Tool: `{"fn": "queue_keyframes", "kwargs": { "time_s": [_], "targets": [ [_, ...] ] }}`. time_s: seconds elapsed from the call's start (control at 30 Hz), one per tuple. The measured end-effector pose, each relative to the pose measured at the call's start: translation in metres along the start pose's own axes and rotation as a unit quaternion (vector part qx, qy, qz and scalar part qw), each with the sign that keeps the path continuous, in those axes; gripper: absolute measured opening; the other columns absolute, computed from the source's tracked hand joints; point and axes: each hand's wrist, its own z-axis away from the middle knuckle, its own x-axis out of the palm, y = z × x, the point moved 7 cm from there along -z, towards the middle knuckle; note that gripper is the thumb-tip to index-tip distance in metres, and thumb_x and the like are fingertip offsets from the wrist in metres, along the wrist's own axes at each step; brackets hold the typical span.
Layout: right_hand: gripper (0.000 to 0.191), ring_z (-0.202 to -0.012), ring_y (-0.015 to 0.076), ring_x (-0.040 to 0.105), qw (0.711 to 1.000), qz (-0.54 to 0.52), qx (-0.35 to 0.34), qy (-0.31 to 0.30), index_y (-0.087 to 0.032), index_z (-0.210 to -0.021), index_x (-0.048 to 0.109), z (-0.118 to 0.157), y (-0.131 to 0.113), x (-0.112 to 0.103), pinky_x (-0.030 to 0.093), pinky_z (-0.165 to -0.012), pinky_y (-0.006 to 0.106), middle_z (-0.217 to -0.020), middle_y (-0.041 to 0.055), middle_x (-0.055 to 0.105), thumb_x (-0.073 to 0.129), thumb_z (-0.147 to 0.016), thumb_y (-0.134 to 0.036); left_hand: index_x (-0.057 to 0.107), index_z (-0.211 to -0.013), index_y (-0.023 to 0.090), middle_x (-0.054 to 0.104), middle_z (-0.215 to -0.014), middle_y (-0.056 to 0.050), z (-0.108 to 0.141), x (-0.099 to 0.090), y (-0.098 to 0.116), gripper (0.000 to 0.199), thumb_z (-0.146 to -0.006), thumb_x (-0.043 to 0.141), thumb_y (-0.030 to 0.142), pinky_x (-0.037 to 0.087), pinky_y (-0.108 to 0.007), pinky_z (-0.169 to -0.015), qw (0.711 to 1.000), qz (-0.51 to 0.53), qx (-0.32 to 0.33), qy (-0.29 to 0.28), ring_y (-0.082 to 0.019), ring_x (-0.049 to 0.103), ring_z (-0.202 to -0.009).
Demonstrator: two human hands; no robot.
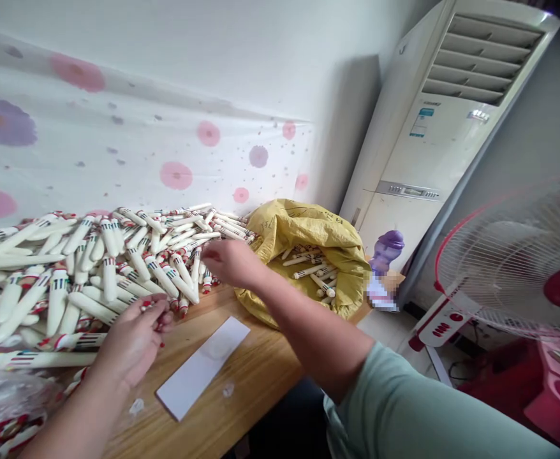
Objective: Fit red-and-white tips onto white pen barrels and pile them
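A large heap of white multicolour pens (110, 277), with striped coloured slots and red ends, covers the left and back of the table. At the front edge of this heap is my left hand (139, 341), its fingers curled together around small red pieces that show only in part. My right hand (232, 262) is closed above the heap's right end, beside the yellow woven sack (303, 220). Whatever its fingers hold, if anything, is hidden from view. Several more pens (316, 268) lie inside the open sack.
A white rectangular card (203, 368) lies on the wooden table (256, 376) between my arms. Crumpled clear plastic (12, 398) is at the lower left. An air conditioner (395, 166) stands behind the sack; a fan (514, 268) is at the right.
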Motion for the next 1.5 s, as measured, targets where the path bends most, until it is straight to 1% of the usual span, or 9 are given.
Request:
{"fn": "queue_keyframes", "kwargs": {
  "time_s": [0.07, 0.2, 0.37, 0.5, 0.67, 0.9, 1.07, 1.3, 1.5],
  "targets": [
    [0.021, -0.08, 0.0137, 0.063, 0.973, 0.162, 0.125, -0.109, -0.021, -0.092, 0.069, 0.048, 0.062, -0.007, 0.046, -0.072, 0.024, -0.09, 0.0012, 0.071, 0.049, -0.087, -0.017, 0.055, -0.084, 0.019, 0.048, -0.058, 0.007, 0.002, 0.003, -0.001, 0.04, -0.058, 0.078, 0.039, 0.026, -0.016, -0.04, 1.0, -0.016, 0.008, -0.004, -0.006, 0.038, -0.046],
    [0.024, -0.094, 0.0271, 0.067, 0.923, 0.258, 0.24, -0.154, -0.011, -0.095, 0.073, 0.113, 0.162, -0.04, 0.048, -0.083, 0.034, -0.102, 0.0181, 0.072, 0.056, -0.079, -0.01, 0.059, -0.092, 0.02, 0.039, -0.051, 0.008, 0.008, 0.01, -0.002, 0.043, -0.066, 0.073, 0.051, 0.023, -0.016, -0.039, 0.996, -0.079, 0.019, -0.026, -0.007, 0.03, -0.044],
    [0.026, -0.1, 0.0311, 0.066, 0.896, 0.293, 0.279, -0.181, -0.012, -0.1, 0.075, 0.132, 0.201, -0.046, 0.049, -0.086, 0.037, -0.107, 0.0202, 0.071, 0.058, -0.08, -0.011, 0.059, -0.12, 0.022, 0.056, -0.071, 0.003, 0.017, 0.021, 0.0, 0.065, -0.063, 0.079, 0.047, 0.036, -0.019, -0.049, 0.994, -0.066, 0.014, -0.087, -0.009, 0.042, -0.057],
    [0.033, -0.105, 0.0263, 0.064, 0.915, 0.285, 0.229, -0.171, -0.022, -0.118, 0.068, 0.119, 0.177, -0.045, 0.047, -0.088, 0.033, -0.116, 0.0113, 0.069, 0.053, -0.089, -0.022, 0.063, -0.113, 0.017, 0.061, -0.076, -0.001, 0.019, 0.025, 0.002, 0.063, -0.062, 0.079, 0.048, 0.035, -0.021, -0.05, 0.992, -0.065, 0.012, -0.108, -0.009, 0.043, -0.056],
    [0.04, -0.098, 0.0181, 0.064, 0.967, 0.199, 0.017, -0.16, -0.032, -0.136, 0.053, 0.104, 0.095, -0.035, 0.044, -0.08, 0.026, -0.118, 0.004, 0.068, 0.043, -0.098, -0.04, 0.057, -0.085, 0.018, 0.069, -0.078, -0.005, 0.014, 0.022, 0.003, 0.046, -0.059, 0.081, 0.047, 0.035, -0.021, -0.048, 0.989, -0.104, 0.026, -0.105, -0.008, 0.044, -0.049],
    [0.028, -0.082, 0.0193, 0.052, 0.901, 0.289, -0.264, -0.187, -0.018, -0.084, 0.069, 0.093, -0.008, 0.004, 0.03, -0.071, 0.034, -0.086, 0.007, 0.066, 0.052, -0.094, -0.039, 0.052, -0.063, 0.019, 0.036, -0.044, 0.007, 0.01, 0.017, 0.003, 0.04, -0.062, 0.077, 0.051, 0.018, -0.019, -0.039, 0.98, -0.169, 0.072, -0.081, -0.007, 0.028, -0.04],
    [0.022, -0.079, 0.0191, 0.047, 0.868, 0.294, -0.355, -0.187, -0.017, -0.072, 0.063, 0.092, -0.036, 0.03, 0.025, -0.07, 0.036, -0.082, 0.0066, 0.065, 0.053, -0.091, -0.021, 0.059, -0.069, 0.018, 0.046, -0.053, 0.004, 0.01, 0.018, 0.002, 0.032, -0.067, 0.074, 0.046, 0.027, -0.02, -0.042, 0.982, -0.152, 0.079, -0.079, -0.009, 0.038, -0.047],
    [0.023, -0.078, 0.019, 0.048, 0.874, 0.275, -0.357, -0.181, -0.017, -0.07, 0.063, 0.095, -0.035, 0.038, 0.026, -0.069, 0.035, -0.08, 0.0065, 0.064, 0.055, -0.09, -0.021, 0.063, -0.079, 0.017, 0.059, -0.062, 0.0, 0.012, 0.021, -0.002, 0.031, -0.069, 0.074, 0.044, 0.036, -0.021, -0.048, 0.982, -0.135, 0.044, -0.123, -0.01, 0.048, -0.052],
    [0.027, -0.074, 0.0149, 0.055, 0.962, 0.18, -0.157, -0.131, -0.019, -0.098, 0.069, 0.091, 0.004, 0.001, 0.034, -0.065, 0.028, -0.089, 0.0061, 0.065, 0.05, -0.094, -0.039, 0.059, -0.072, 0.016, 0.052, -0.056, 0.003, 0.013, 0.022, -0.005, 0.028, -0.073, 0.07, 0.042, 0.032, -0.019, -0.046, 0.979, -0.145, 0.049, -0.132, -0.008, 0.043, -0.05]
  ]
}}
